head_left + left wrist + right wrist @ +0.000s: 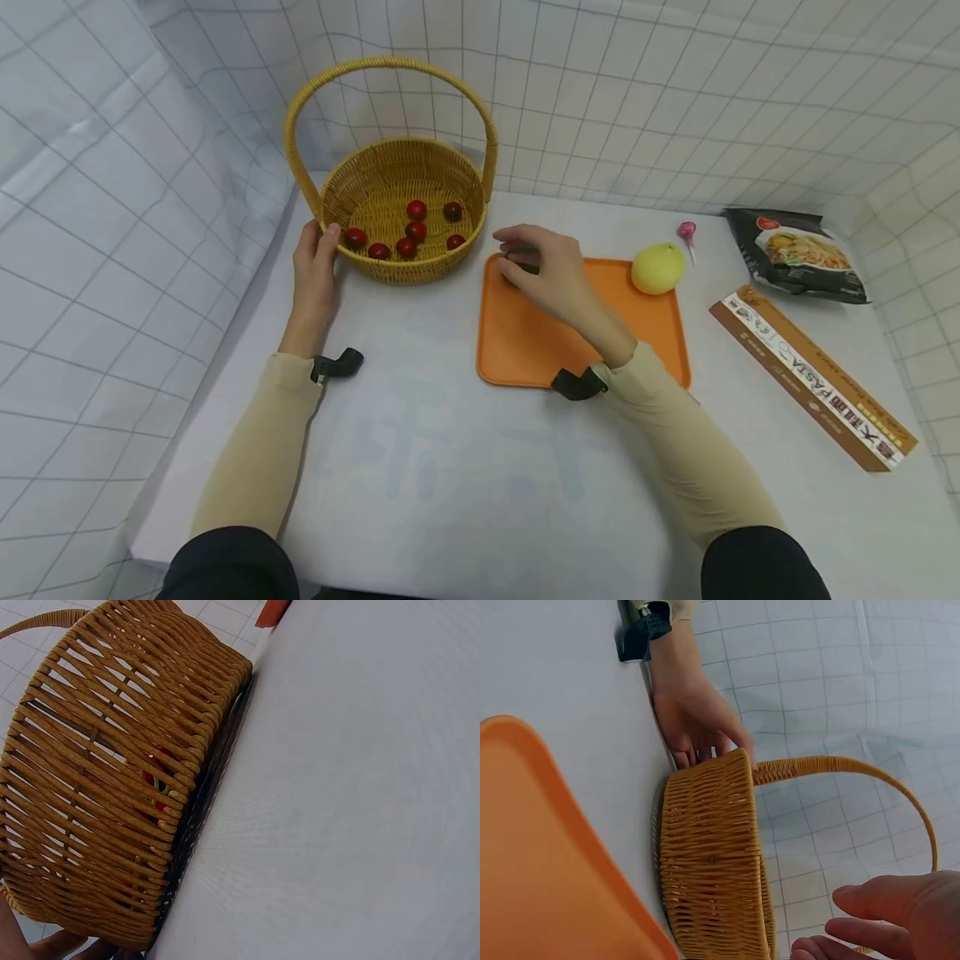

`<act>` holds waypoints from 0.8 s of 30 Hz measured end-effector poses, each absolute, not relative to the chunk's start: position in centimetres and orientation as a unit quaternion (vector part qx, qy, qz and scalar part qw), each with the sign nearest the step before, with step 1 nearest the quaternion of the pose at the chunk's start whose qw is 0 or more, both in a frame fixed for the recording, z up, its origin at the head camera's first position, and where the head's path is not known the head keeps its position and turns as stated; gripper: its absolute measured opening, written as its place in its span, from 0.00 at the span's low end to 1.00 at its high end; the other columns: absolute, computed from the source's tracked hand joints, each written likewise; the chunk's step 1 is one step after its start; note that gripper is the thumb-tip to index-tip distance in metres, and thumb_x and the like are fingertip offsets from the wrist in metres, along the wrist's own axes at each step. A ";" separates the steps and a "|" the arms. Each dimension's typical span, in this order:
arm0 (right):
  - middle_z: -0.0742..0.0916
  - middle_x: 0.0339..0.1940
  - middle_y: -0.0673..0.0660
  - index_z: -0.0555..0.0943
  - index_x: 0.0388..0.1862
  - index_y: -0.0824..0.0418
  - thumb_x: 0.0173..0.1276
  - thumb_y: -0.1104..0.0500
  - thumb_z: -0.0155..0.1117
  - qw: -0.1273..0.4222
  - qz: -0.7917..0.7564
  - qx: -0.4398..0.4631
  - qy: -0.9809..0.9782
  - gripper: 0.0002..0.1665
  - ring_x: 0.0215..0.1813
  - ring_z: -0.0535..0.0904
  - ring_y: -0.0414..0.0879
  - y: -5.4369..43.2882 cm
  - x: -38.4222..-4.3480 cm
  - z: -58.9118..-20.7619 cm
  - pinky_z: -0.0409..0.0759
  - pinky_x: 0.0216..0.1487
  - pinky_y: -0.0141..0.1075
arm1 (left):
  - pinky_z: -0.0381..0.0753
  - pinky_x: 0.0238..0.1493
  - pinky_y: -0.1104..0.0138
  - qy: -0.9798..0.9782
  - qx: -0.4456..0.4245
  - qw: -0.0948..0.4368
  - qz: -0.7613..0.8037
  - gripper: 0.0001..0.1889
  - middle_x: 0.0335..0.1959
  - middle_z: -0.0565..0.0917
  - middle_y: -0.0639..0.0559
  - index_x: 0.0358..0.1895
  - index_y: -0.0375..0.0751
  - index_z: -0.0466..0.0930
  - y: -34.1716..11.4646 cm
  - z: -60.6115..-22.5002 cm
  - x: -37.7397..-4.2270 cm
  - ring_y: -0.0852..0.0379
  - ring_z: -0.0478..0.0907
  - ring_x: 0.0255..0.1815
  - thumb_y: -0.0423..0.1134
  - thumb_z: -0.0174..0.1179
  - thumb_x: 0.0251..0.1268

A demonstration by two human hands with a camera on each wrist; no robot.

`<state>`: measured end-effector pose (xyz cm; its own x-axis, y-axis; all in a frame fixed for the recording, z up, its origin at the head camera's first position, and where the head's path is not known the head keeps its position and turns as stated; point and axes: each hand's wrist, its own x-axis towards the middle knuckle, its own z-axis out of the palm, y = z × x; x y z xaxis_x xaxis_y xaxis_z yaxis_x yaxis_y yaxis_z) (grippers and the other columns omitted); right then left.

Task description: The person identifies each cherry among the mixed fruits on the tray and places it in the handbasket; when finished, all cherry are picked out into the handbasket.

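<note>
A yellow wicker basket (405, 271) with a tall arched handle stands at the back left, with several dark red cherries (406, 247) inside. My left hand (313, 271) grips its left side, thumb at the rim and fingers against the outside weave. My right hand (551, 271) hovers over the far left corner of an orange tray (525, 350). In the right wrist view its thumb and fingers (881, 896) are apart and loosely bent, beside the basket. A small dark thing (531, 268) shows below that hand, mostly hidden.
A yellow-green round fruit (657, 268) rests at the tray's far right corner. Beyond it lie a pink lollipop (686, 231), a black noodle packet (798, 254) and a long brown pasta box (813, 377). Grid-patterned white cloth (615, 108) walls the back and sides.
</note>
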<state>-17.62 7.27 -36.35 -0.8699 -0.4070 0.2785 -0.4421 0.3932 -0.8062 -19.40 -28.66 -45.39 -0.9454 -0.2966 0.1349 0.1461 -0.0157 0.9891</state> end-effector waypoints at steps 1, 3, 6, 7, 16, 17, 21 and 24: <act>0.89 0.56 0.63 0.85 0.61 0.65 0.73 0.66 0.70 0.015 0.497 0.252 -0.830 0.19 0.55 0.89 0.56 7.9 -17.4 -36.4 0.88 0.60 0.44 | 0.62 0.83 0.61 -0.685 0.054 0.155 -0.710 0.31 0.74 0.70 0.39 0.77 0.36 0.66 -28.6 -45.3 -19.4 0.49 0.67 0.76 0.50 0.55 0.81; 0.89 0.58 0.64 0.84 0.61 0.67 0.72 0.67 0.70 0.012 0.514 0.246 -0.821 0.19 0.57 0.88 0.57 9.3 -16.8 -36.7 0.87 0.62 0.47 | 0.61 0.83 0.60 -0.681 0.052 0.154 -0.714 0.31 0.74 0.69 0.38 0.77 0.36 0.66 -28.5 -45.3 -19.5 0.49 0.67 0.77 0.50 0.55 0.81; 0.88 0.60 0.65 0.84 0.62 0.68 0.73 0.67 0.69 0.010 0.527 0.230 -0.818 0.20 0.61 0.85 0.57 11.4 -16.0 -37.2 0.85 0.64 0.48 | 0.61 0.83 0.61 -0.684 0.053 0.150 -0.712 0.31 0.76 0.69 0.38 0.78 0.37 0.65 -28.5 -45.3 -19.6 0.48 0.66 0.78 0.50 0.55 0.82; 0.88 0.59 0.65 0.84 0.62 0.68 0.73 0.66 0.70 0.014 0.528 0.225 -0.819 0.20 0.61 0.85 0.57 12.0 -15.8 -37.4 0.85 0.65 0.48 | 0.61 0.83 0.61 -0.686 0.055 0.150 -0.710 0.31 0.76 0.69 0.38 0.78 0.37 0.65 -28.6 -45.3 -19.5 0.48 0.66 0.78 0.50 0.54 0.82; 0.89 0.57 0.65 0.85 0.61 0.65 0.72 0.64 0.72 0.014 0.509 0.185 -0.840 0.19 0.59 0.86 0.55 16.1 -14.1 -38.7 0.85 0.63 0.46 | 0.59 0.84 0.63 -0.683 0.058 0.142 -0.714 0.32 0.77 0.68 0.39 0.80 0.39 0.63 -29.0 -45.6 -19.4 0.49 0.64 0.79 0.51 0.54 0.82; 0.89 0.57 0.64 0.85 0.61 0.65 0.73 0.64 0.72 0.013 0.508 0.181 -0.842 0.19 0.59 0.86 0.55 16.5 -13.9 -38.8 0.85 0.64 0.46 | 0.59 0.84 0.63 -0.684 0.057 0.142 -0.714 0.32 0.77 0.68 0.39 0.80 0.38 0.63 -29.0 -45.6 -19.4 0.49 0.64 0.79 0.50 0.54 0.82; 0.90 0.56 0.61 0.85 0.62 0.63 0.73 0.62 0.72 0.017 0.487 0.169 -0.857 0.20 0.60 0.86 0.53 18.5 -13.0 -39.3 0.84 0.64 0.46 | 0.59 0.84 0.62 -0.679 0.056 0.144 -0.718 0.32 0.76 0.68 0.39 0.79 0.37 0.63 -28.9 -45.5 -19.4 0.49 0.64 0.79 0.50 0.54 0.82; 0.90 0.56 0.59 0.85 0.62 0.62 0.73 0.59 0.72 0.027 0.472 0.159 -0.867 0.20 0.59 0.86 0.50 19.8 -12.5 -39.9 0.85 0.63 0.42 | 0.59 0.84 0.62 -0.680 0.054 0.146 -0.717 0.31 0.76 0.68 0.38 0.79 0.36 0.63 -28.8 -45.3 -19.4 0.48 0.64 0.79 0.49 0.54 0.82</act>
